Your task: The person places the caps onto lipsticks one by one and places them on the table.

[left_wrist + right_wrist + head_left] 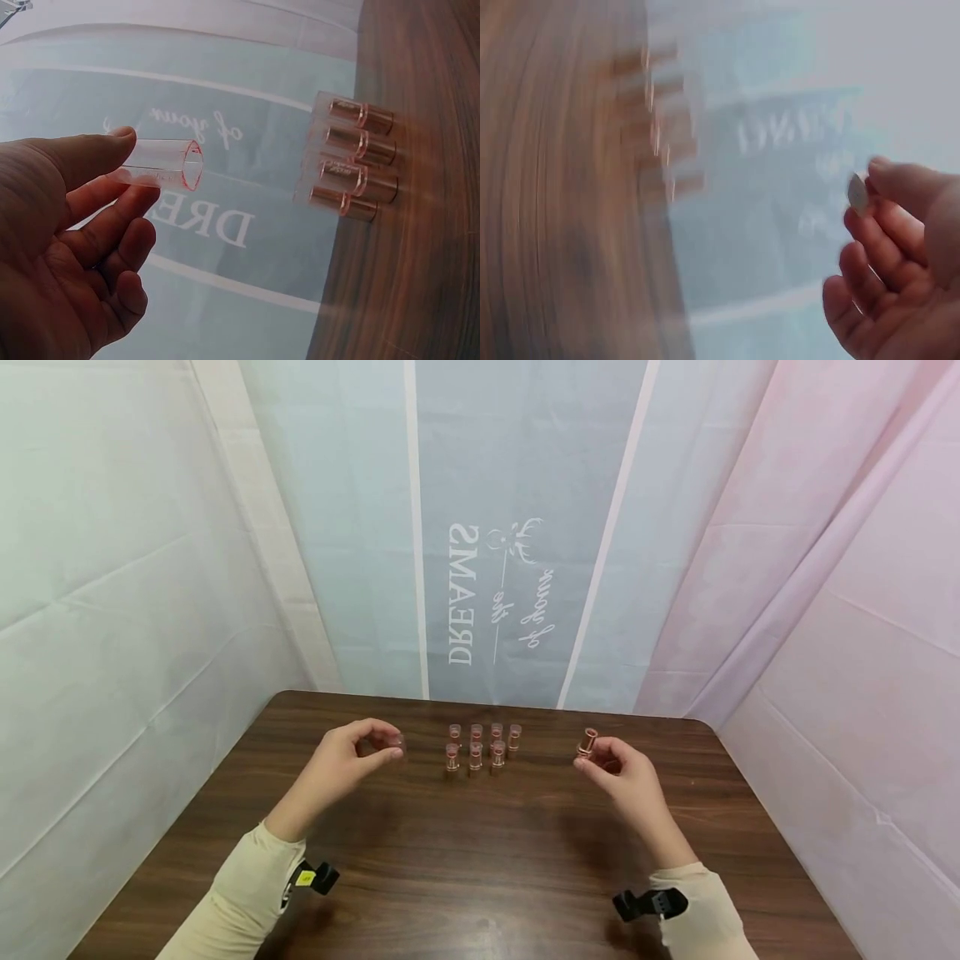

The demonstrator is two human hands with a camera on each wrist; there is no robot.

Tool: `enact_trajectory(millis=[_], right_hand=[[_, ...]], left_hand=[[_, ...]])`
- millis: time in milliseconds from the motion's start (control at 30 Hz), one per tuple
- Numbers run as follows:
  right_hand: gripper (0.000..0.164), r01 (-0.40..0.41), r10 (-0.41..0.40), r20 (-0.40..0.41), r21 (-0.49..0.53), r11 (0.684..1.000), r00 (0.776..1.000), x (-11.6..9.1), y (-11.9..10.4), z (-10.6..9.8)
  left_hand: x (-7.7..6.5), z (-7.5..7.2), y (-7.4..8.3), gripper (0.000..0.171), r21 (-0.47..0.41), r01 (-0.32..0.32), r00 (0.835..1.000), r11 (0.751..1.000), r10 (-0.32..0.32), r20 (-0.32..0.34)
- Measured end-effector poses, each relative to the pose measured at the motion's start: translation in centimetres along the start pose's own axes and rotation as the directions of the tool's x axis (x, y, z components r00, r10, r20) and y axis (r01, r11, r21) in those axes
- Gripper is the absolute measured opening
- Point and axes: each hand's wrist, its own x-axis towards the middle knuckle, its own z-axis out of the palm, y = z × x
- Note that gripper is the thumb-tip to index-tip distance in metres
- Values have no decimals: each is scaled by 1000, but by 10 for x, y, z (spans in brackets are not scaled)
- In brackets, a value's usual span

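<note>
My left hand pinches a clear, pink-tinged lipstick cap between thumb and fingers, its open end facing away from the fingertips. On the other side, my right hand grips an uncapped rose-gold lipstick tube above the table, tilted a little to the right. In the right wrist view only the pale round end of that tube shows at the fingertips. Between the hands, several capped lipsticks stand upright in two rows, rose-gold below and clear on top.
The lipsticks stand on a dark wood-grain table, towards its far edge. Behind it hangs a blue-grey cloth with mirrored white lettering. Pale curtains enclose both sides. Each wrist wears a black strapped camera.
</note>
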Motion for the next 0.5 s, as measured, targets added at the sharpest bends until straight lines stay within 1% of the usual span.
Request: enact_trajectory(millis=[100, 200, 300, 367, 433, 500], right_hand=[[25, 40, -38, -30, 64, 997, 999, -8, -21, 15], [21, 98, -97, -18, 69, 993, 995, -16, -32, 34], [20, 151, -153, 38, 55, 987, 987, -24, -37, 55], [19, 169, -173, 82, 59, 984, 981, -29, -38, 66], [18, 169, -176, 126, 70, 983, 976, -34, -38, 76], [17, 161, -172, 151, 81, 984, 973, -37, -38, 83]], left_hand=[[0, 2, 1, 24, -4, 4, 1000, 1000, -4, 14], [-1, 5, 2, 21, -9, 11, 1000, 1000, -10, 28], [-2, 8, 2, 18, -2, 14, 999, 1000, -14, 39], [-2, 11, 4, 19, 1, 9, 999, 1000, -9, 46], [-3, 13, 5, 20, 1, 9, 999, 1000, -9, 54], [-4, 16, 8, 21, -1, 3, 998, 1000, -3, 66]])
